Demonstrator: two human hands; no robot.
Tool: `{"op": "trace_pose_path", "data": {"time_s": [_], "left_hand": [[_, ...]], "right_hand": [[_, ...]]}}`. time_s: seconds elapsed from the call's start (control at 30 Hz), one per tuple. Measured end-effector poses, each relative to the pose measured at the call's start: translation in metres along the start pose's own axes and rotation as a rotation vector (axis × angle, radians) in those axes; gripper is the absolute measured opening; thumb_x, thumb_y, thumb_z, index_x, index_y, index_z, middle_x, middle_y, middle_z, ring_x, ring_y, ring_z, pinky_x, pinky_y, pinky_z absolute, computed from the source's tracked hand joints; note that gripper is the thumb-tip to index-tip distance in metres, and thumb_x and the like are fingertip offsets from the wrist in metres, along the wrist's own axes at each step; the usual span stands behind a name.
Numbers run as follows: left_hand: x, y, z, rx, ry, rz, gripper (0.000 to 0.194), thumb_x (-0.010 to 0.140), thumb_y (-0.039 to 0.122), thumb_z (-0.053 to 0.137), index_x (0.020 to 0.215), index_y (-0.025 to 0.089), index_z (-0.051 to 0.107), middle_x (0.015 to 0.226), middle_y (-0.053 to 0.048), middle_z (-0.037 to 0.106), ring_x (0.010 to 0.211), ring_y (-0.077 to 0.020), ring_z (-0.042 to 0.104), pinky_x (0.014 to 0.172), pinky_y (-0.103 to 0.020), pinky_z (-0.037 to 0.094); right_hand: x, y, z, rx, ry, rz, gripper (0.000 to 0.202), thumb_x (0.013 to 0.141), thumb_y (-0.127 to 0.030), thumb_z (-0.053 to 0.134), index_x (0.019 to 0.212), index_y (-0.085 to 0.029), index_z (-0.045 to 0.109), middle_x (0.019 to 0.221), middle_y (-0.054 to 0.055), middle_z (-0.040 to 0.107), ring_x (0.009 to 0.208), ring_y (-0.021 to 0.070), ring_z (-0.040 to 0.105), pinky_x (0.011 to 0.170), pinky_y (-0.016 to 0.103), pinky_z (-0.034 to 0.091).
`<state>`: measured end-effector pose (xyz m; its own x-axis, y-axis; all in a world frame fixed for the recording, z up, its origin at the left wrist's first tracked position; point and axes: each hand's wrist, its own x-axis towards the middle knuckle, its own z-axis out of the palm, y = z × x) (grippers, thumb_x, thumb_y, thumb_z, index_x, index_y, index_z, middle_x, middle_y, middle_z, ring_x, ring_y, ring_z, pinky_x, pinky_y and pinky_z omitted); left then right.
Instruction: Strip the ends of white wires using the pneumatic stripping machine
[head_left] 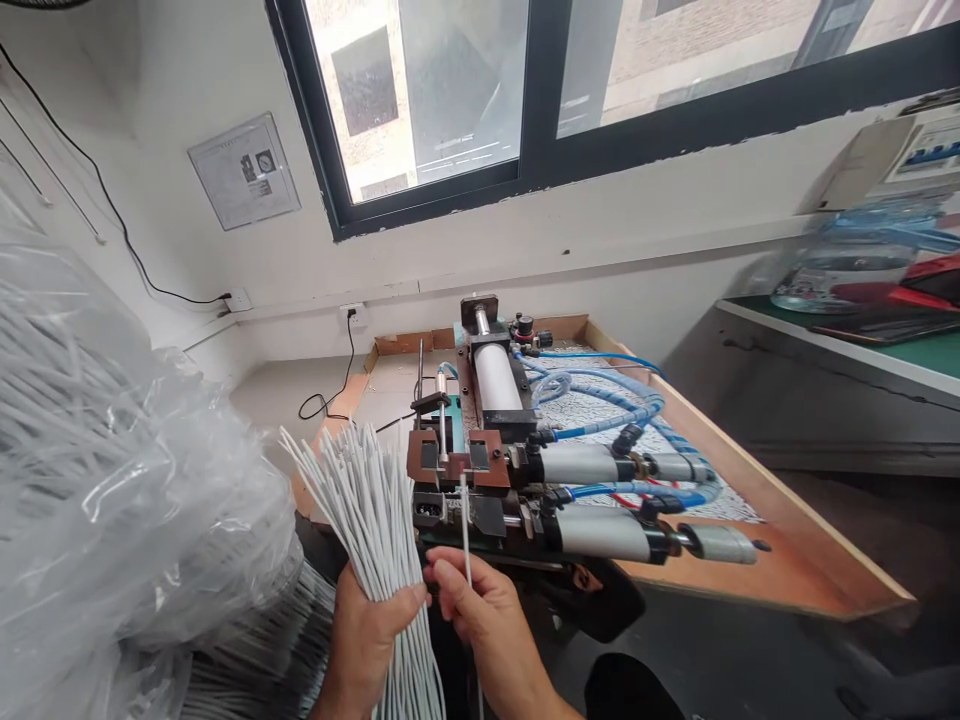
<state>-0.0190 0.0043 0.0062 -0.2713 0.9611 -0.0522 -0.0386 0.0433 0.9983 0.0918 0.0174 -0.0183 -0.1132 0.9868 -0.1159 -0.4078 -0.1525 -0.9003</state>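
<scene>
My right hand (480,610) has its fingers (450,585) pinched closed on a single white wire (465,530), which I hold upright so its top end reaches into the copper-coloured clamp block (457,460) at the front of the small pneumatic machine (525,470). Just beside it, my left hand (367,635) has its fingers wrapped closed around a thick bundle of white wires (367,510); the bundle fans out above my grip, leaning up and to the left, and its lower lengths hang down past my wrist. The two hands are almost touching, thumb to fingertip, right in front of the machine. The machine sits on a shallow wooden tray (787,570) on the bench, with two grey air cylinders (600,530) lying sideways toward the right, a third silver cylinder (496,375) pointing back toward the wall, and coiled blue air hoses (615,410) looped over the tray behind them. At my left, very close to the camera, a large clear plastic bag (112,480) holds more white wires. A black cable (341,385) runs from a wall socket (352,315) down toward the tray. Above is a dark-framed window (525,170), a posted notice (244,170) to its left, and a green-topped shelf (885,355) with blurred things on it to the right.
</scene>
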Motion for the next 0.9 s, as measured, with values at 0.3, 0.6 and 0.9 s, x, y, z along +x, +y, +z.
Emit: {"op": "trace_pose_path", "data": {"time_s": [0.3,0.6,0.9], "left_hand": [[0.002,0.001,-0.004,-0.157,-0.044,-0.087,0.016,0.05,0.01,0.064,0.066,0.014,0.061,0.056,0.0,0.062,0.055,-0.0173,0.055,0.056,-0.03,0.045],[0.007,-0.005,-0.009,-0.28,-0.013,-0.159,0.015,0.052,0.01,0.065,0.067,0.012,0.064,0.059,-0.001,0.064,0.056,-0.0181,0.058,0.057,-0.032,0.048],[0.012,-0.008,-0.006,-0.243,0.028,-0.15,0.015,0.052,0.008,0.064,0.067,0.013,0.062,0.055,0.0,0.061,0.05,-0.0146,0.055,0.049,-0.027,0.046]], "right_hand": [[-0.002,0.002,-0.004,0.083,0.096,0.075,0.024,0.064,-0.037,0.063,0.067,-0.013,0.062,0.057,0.002,0.056,0.046,0.0077,0.039,0.04,0.019,0.023],[0.004,0.005,-0.003,0.242,0.208,0.12,0.027,0.057,-0.037,0.069,0.066,-0.013,0.062,0.054,-0.002,0.051,0.044,0.0045,0.036,0.042,0.017,0.026],[0.017,0.011,-0.001,0.342,0.269,0.149,0.025,0.054,-0.032,0.072,0.067,-0.012,0.062,0.048,-0.004,0.049,0.04,0.0045,0.034,0.039,0.017,0.024]]}}
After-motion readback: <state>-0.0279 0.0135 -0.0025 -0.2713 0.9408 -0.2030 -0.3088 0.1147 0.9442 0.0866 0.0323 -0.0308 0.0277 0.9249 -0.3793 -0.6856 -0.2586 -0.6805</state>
